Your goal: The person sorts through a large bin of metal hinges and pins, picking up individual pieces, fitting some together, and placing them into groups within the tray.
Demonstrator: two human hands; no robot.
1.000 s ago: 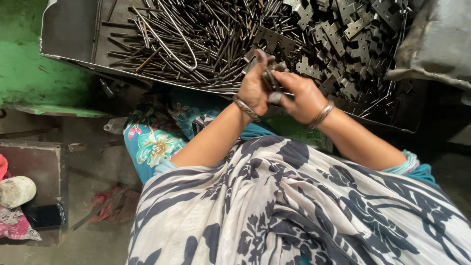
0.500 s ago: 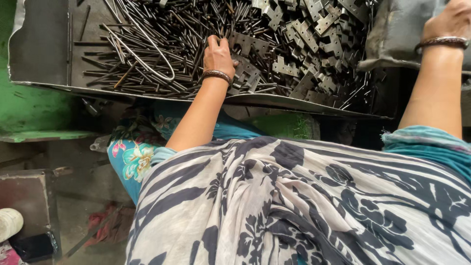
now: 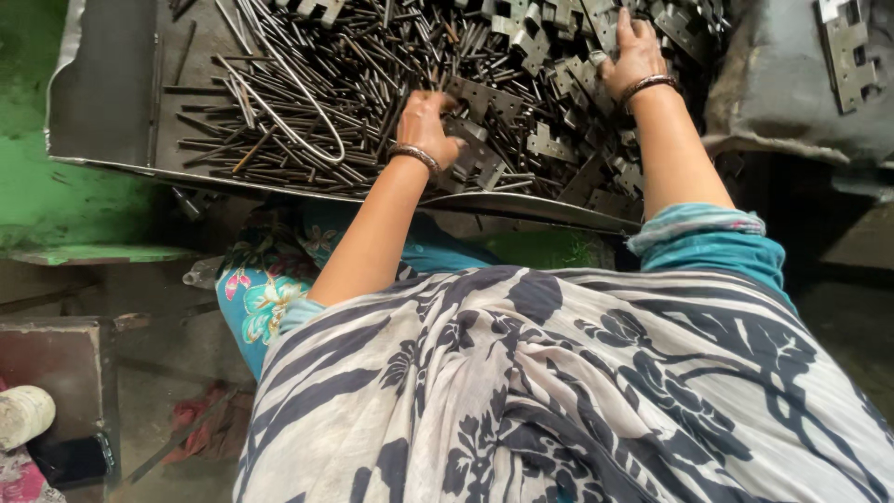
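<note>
Head view: on the metal tray (image 3: 102, 102), left hand (image 3: 426, 121) rests among rods (image 3: 307, 84), grip curled, contents unclear; right hand (image 3: 633, 51) lies flat, fingers spread, on brackets (image 3: 549, 144) beside them.

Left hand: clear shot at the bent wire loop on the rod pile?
Probably yes. The left hand rests on the rods just right of the wire loop, which lies on top of the pile with nothing over it; the right hand is well away.

Green painted wall (image 3: 37, 186) showing at left, dusty concrete floor (image 3: 168, 373) lying below, dim daylight falling across the workshop.
</note>
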